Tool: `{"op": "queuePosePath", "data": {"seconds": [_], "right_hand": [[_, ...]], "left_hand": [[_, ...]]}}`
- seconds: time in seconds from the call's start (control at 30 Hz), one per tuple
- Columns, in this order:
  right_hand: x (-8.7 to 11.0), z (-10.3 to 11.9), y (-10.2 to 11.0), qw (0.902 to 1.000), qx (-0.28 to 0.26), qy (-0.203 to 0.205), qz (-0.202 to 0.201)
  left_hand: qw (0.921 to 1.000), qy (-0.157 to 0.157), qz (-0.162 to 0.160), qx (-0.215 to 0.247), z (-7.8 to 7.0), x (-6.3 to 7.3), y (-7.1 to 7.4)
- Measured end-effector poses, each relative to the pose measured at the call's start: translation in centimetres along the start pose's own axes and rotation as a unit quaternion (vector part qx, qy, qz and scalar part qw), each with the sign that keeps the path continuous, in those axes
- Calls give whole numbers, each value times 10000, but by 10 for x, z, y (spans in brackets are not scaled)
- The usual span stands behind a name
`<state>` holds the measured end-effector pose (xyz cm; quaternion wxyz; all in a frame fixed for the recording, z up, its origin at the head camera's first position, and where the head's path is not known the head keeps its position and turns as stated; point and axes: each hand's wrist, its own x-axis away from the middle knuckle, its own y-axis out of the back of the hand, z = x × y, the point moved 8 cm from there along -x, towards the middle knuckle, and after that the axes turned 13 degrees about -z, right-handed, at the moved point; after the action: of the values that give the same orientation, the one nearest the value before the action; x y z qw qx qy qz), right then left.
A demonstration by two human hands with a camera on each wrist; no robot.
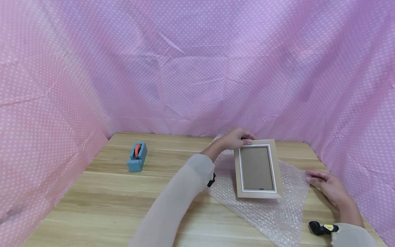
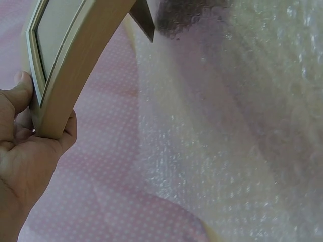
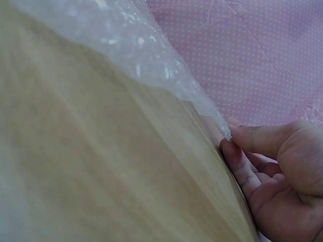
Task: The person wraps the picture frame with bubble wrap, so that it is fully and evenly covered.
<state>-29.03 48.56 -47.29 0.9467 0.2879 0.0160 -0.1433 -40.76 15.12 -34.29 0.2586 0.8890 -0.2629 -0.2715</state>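
Note:
A light wooden picture frame with a white inner border and a brown panel stands tilted over a sheet of bubble wrap. My left hand grips its top left corner, thumb on the front face. In the left wrist view the picture frame shows its thick side edge, and a stand leg juts out behind. Over on the right, my right hand pinches a corner of the bubble wrap between thumb and finger. The right wrist view shows that corner at the fingertips.
A blue tape dispenser with an orange tape core stands on the left of the wood-grain table. Pink dotted cloth hangs behind the table and along both sides. Each wrist carries a black strap-on device.

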Motion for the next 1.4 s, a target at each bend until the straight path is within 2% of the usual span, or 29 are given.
{"op": "queuePosePath", "data": {"seconds": [0.37,0.67,0.93,1.1,1.23,1.4], "right_hand": [[0,0,0,10000,-69,-34,-9],[-1,-2,1,9999,85,-79,5],[-1,1,0,10000,22,-30,-52],[-2,0,-1,10000,33,-19,-63],[-3,-2,-1,10000,32,-21,-50],[-2,-2,-1,10000,22,-32,-37]], "left_hand": [[9998,200,-46,-45,15,1,-12],[9992,280,-225,-201,30,-1,-21],[9977,498,-326,-314,44,3,-30],[9956,840,-361,-208,56,9,-34],[9936,1102,-228,75,65,14,-39],[9901,1376,215,203,72,23,-48]]}}
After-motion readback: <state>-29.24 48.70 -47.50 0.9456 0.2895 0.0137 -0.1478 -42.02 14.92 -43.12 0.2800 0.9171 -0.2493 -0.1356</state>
